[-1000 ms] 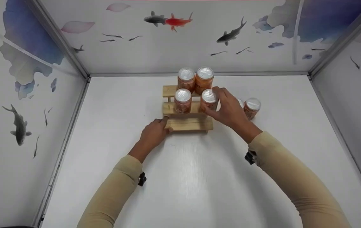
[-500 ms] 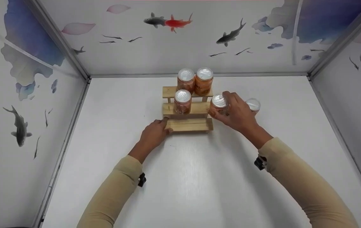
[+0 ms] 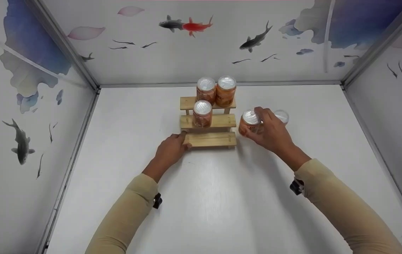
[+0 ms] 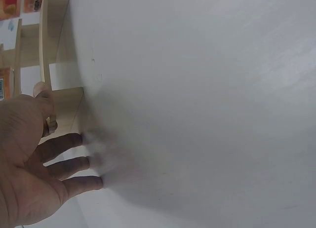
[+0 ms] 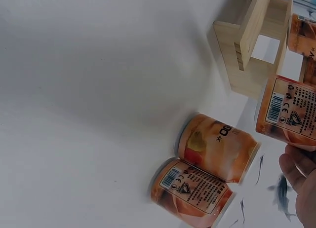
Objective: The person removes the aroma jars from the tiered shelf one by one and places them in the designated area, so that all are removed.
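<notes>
My left hand (image 3: 170, 151) pinches the left end of the lowest step of a small three-step wooden rack (image 3: 210, 139). In the left wrist view its thumb and forefinger are at the step's end, the other fingers (image 4: 71, 166) stretched toward the table. My right hand (image 3: 275, 133) grips an orange-labelled jar (image 3: 246, 126) with a silvery top, just right of the rack. The right wrist view shows this jar (image 5: 289, 109) raised, its base facing the table. Two jars (image 3: 206, 92) (image 3: 226, 94) stand on the top step, and one jar (image 3: 202, 116) on the middle step.
Two more orange jars (image 5: 217, 146) (image 5: 192, 193) stand side by side on the white table (image 3: 201, 197), right of the rack. In the head view my right hand partly hides them. White panels (image 3: 201, 60) with painted fish enclose the table at the back and sides.
My right hand has lifted the jar from the right of the middle step and carried it right, toward the camera, off the rack. My left hand has stayed on the rack.
</notes>
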Motion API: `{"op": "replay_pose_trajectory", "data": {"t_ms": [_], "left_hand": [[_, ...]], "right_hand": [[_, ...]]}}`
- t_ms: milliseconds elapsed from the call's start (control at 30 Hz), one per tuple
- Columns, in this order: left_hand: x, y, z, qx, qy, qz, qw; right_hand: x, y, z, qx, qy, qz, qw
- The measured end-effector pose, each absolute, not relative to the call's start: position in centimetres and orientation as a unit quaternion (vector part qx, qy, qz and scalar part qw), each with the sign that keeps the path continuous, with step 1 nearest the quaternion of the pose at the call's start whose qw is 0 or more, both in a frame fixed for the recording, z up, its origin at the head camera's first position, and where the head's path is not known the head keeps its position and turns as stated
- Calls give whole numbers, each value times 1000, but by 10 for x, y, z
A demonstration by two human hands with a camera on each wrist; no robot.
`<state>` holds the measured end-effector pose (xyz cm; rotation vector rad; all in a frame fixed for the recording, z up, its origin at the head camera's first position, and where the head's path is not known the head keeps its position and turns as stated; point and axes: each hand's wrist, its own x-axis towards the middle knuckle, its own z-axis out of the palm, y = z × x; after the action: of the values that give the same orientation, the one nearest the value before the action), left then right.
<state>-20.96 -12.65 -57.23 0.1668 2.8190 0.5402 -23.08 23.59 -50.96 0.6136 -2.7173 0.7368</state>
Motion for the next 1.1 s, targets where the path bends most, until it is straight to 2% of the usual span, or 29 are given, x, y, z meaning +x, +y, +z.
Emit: {"op": "replay_pose_trajectory", "data": {"t_ms": [400, 767, 1100], "left_hand": [[-210, -127, -572, 62, 973, 185, 123], [-209, -127, -574, 56, 970, 196, 133], [-209, -127, -574, 63, 973, 188, 119]], "right_hand": [[-226, 249, -514, 191, -939, 268, 96], [-220, 261, -526, 191, -940, 265, 101], [-216, 270, -535, 186, -943, 255, 102]]}}
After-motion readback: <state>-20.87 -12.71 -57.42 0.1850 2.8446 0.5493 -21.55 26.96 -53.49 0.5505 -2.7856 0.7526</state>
